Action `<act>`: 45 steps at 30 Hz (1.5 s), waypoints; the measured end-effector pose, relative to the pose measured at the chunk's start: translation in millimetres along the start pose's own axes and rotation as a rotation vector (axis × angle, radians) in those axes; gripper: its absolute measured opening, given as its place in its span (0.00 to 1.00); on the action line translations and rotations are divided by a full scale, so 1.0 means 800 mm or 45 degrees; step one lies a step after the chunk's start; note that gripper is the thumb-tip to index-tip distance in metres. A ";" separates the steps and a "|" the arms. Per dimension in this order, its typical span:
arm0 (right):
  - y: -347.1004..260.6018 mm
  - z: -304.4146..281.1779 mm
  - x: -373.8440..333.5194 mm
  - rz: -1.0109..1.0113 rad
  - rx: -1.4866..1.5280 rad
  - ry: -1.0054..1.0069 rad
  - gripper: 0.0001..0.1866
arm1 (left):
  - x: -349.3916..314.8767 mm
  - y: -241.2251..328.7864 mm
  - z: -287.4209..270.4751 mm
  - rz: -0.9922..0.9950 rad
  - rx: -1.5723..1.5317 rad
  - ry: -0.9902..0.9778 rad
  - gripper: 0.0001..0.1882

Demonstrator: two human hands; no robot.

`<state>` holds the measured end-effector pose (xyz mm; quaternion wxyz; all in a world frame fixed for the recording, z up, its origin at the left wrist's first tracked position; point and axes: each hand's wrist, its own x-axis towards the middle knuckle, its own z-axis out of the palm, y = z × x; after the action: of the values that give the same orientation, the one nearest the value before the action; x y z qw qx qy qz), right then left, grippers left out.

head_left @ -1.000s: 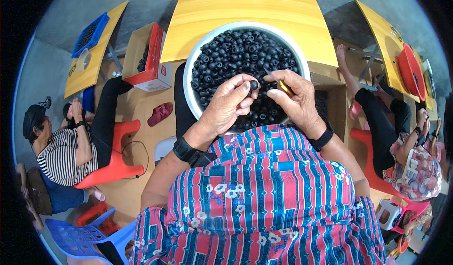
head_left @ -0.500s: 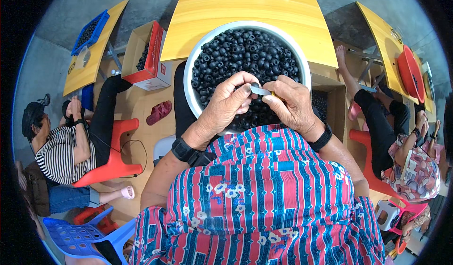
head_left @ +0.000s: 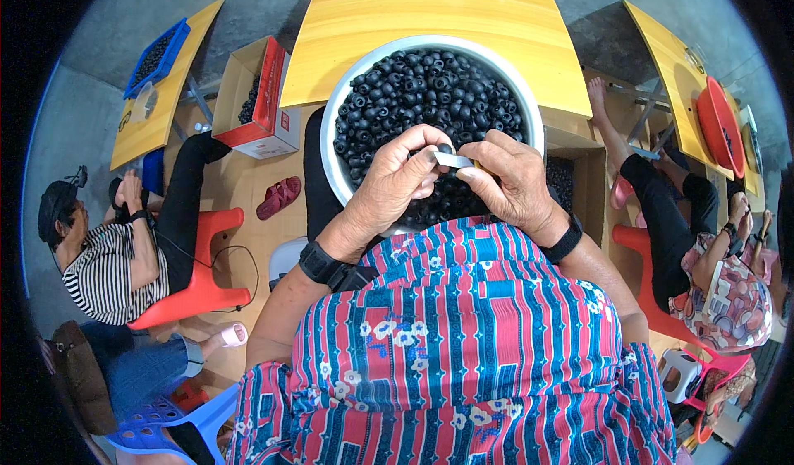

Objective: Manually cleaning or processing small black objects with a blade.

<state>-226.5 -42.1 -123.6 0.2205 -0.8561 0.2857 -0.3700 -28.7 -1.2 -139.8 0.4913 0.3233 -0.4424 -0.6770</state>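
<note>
A wide pale metal basin sits in front of me, heaped with small round black pieces, many with a hole in one end. Over its near side both my hands are closed. Between thumb and fingers my left hand pinches one black piece, mostly covered by the fingers. My right hand grips a small knife; its short silvery blade lies against the piece, close to my left thumb. Only a bit of yellow handle shows under the right fingers.
The basin touches a yellow wooden table. Left stands a red-and-white carton of black pieces; an open carton is at the right. A maroon sandal lies on the floor. Seated people work on both sides.
My hands stay almost in place, with the knife blade shifted slightly against the black piece. At the lower left a person's denim-clad leg and body have moved over the blue chair.
</note>
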 end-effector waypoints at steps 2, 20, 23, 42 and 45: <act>0.000 0.000 0.000 0.002 -0.003 0.000 0.10 | 0.000 0.001 0.000 0.002 -0.002 -0.003 0.11; 0.002 0.014 0.005 -0.042 0.020 0.229 0.23 | 0.006 -0.019 0.002 -0.075 -0.313 -0.031 0.12; 0.003 0.014 0.003 -0.079 -0.040 0.265 0.23 | 0.006 -0.022 0.003 -0.118 -0.475 -0.027 0.09; 0.000 0.012 0.003 0.010 -0.020 0.192 0.20 | 0.005 -0.034 0.002 -0.150 -0.586 -0.016 0.10; 0.000 0.012 0.003 0.009 -0.020 0.169 0.20 | 0.004 -0.034 0.002 -0.168 -0.575 0.005 0.10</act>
<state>-217.5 -42.1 -128.5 0.1958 -0.8304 0.3055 -0.4228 -41.6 -0.6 -163.7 0.5068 0.2348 -0.2568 -0.7888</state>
